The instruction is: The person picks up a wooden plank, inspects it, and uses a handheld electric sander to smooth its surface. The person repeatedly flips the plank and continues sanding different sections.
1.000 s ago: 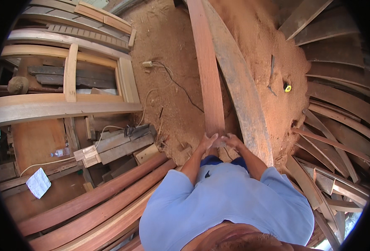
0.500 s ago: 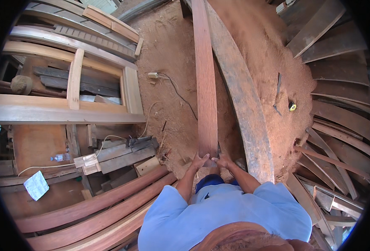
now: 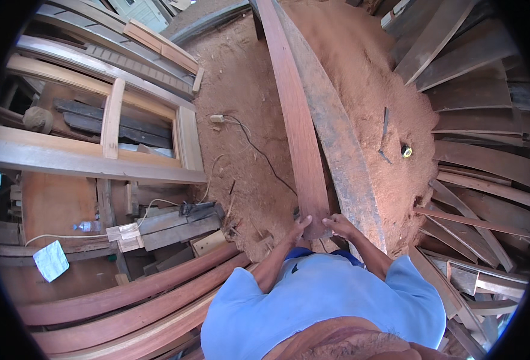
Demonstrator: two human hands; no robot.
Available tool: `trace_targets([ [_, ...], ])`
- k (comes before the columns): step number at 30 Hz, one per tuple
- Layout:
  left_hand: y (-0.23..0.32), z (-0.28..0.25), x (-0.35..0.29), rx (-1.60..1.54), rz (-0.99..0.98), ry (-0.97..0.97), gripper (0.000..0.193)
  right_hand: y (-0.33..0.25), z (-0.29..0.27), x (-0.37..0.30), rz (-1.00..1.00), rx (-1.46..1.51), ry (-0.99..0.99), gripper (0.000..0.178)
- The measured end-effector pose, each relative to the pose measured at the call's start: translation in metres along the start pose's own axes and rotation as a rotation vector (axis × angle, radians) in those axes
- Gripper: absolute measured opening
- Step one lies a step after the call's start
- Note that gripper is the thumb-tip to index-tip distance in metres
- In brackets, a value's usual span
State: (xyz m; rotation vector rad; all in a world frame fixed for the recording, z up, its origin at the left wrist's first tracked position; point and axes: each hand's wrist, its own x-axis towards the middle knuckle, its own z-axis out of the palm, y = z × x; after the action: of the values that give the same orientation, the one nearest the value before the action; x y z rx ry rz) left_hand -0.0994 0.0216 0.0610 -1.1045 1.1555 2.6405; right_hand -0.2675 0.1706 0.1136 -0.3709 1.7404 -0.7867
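Shifted toward the plank (image 3: 341, 144), the board (image 3: 296, 120) runs forward from left hand (image 3: 301, 228) and right hand (image 3: 343, 228), fingers clasped on its near end; a loosened thumb could let it twist.

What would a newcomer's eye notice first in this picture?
Probably the long reddish-brown wooden plank, running up the middle, its near end held between the left hand and right hand. Next, the small yellow-and-black tape measure on brown powdery ground at right, and the pale blue paper sheet at lower left.
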Motion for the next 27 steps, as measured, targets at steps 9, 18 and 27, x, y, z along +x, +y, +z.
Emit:
trace_targets([
  [9,0.191,0.108,-0.120,-0.336,0.383,-0.774,0.057,-0.169,-0.061,-0.205,-0.872,0.594,-0.067,0.055],
  [18,0.329,0.238,-0.157,-0.426,0.829,-1.018,0.036,-0.302,-0.095,-0.262,-1.304,0.587,0.004,0.056],
  [27,0.364,0.273,-0.161,-0.405,0.952,-0.981,0.041,-0.342,-0.108,-0.277,-1.400,0.578,0.042,0.051],
])
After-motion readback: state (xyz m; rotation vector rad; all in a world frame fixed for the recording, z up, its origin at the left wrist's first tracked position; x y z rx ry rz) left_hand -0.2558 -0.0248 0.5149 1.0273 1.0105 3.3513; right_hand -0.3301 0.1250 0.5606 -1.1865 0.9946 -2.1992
